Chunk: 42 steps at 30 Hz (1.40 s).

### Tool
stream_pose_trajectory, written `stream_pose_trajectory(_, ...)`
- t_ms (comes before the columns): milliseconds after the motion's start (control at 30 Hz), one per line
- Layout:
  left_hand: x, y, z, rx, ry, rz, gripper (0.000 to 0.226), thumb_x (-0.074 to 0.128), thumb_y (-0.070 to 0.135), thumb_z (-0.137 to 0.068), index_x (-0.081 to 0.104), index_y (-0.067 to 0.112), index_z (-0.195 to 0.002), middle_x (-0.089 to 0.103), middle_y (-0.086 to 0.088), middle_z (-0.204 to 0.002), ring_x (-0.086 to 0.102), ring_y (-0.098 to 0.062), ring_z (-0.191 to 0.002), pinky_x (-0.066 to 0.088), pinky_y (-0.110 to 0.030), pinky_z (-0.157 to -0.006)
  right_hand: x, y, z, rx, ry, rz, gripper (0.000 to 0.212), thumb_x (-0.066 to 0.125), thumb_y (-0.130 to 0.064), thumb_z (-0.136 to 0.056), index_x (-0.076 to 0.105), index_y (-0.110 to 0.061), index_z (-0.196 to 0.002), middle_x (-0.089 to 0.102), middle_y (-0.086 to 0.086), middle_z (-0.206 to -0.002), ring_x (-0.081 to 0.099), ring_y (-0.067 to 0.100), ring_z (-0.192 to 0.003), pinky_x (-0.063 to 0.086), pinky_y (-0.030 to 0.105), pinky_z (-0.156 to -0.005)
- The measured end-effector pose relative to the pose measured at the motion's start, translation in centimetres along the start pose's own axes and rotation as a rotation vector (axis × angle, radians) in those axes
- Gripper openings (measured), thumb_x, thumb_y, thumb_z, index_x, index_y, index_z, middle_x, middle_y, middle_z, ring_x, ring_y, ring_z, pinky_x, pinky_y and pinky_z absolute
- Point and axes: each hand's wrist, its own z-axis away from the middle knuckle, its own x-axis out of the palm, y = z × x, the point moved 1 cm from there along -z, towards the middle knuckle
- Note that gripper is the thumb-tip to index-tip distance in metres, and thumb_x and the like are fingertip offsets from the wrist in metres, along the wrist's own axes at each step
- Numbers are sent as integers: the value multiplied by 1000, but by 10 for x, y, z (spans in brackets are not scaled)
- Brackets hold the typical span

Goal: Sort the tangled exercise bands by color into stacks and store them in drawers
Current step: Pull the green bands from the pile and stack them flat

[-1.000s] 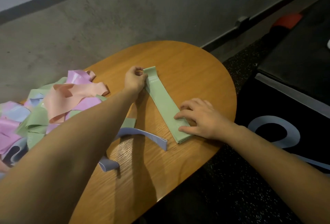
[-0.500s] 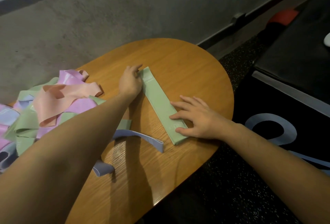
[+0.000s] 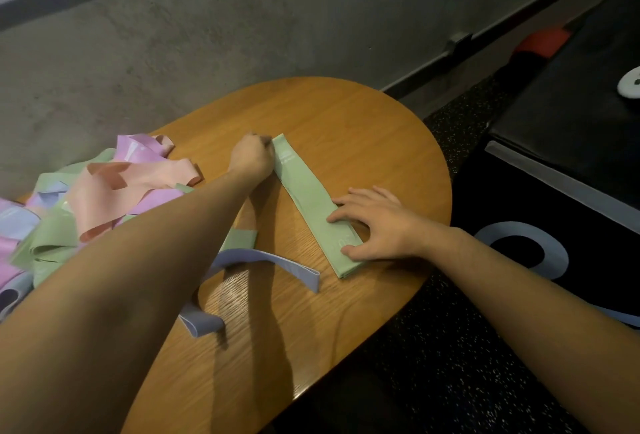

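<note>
Wooden oval table [image 3: 363, 128] against a concrete wall; our left forearm hides some of the tangled bands [image 3: 104, 198]. Left hand [image 3: 251, 158] curled at the flat green band [image 3: 311, 205], grip unclear. Right hand [image 3: 377, 225] presses its near end, fingers straight, by the table's right edge.

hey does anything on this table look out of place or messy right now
Yes: a blue band lies loose and curled beside the flat green band, apart from the tangled pile; its lower end sits near the table edge.
</note>
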Motion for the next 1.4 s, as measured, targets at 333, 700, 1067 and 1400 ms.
stream_pose_trajectory(333,-39,-8,51,96,19,153,32,54,33,-102,62,24,-132,53,-1,-138,59,-19,-113,54,-40,-98,-17,-26,7,71,145,-214,51,62,-45,-94,47,-37,-142,42,-16,-148,32,7,-138,28,35,-117)
stream_pose_trajectory(700,-90,-56,176,213,122,124,19,59,25,-99,72,19,-112,68,1,-114,61,-16,-102,49,-34,-89,-22,-95,2,-49,232,-210,31,61,-30,-96,60,-31,-127,54,-10,-134,44,11,-129,33,26,-107)
stream_pose_trajectory(1067,-119,-137,278,66,216,149,21,57,22,-98,70,24,-114,64,14,-113,52,0,-100,46,-19,-85,-8,-186,-3,-250,231,-103,25,63,-23,-94,68,-22,-119,65,-6,-124,54,9,-118,40,25,-104)
stream_pose_trajectory(1400,-140,-208,320,-76,318,230,18,58,21,-97,69,28,-110,64,14,-110,56,-4,-103,48,-28,-91,14,-254,-45,-316,152,-81,29,60,-29,-96,66,-26,-124,64,-9,-129,56,9,-117,43,24,-96)
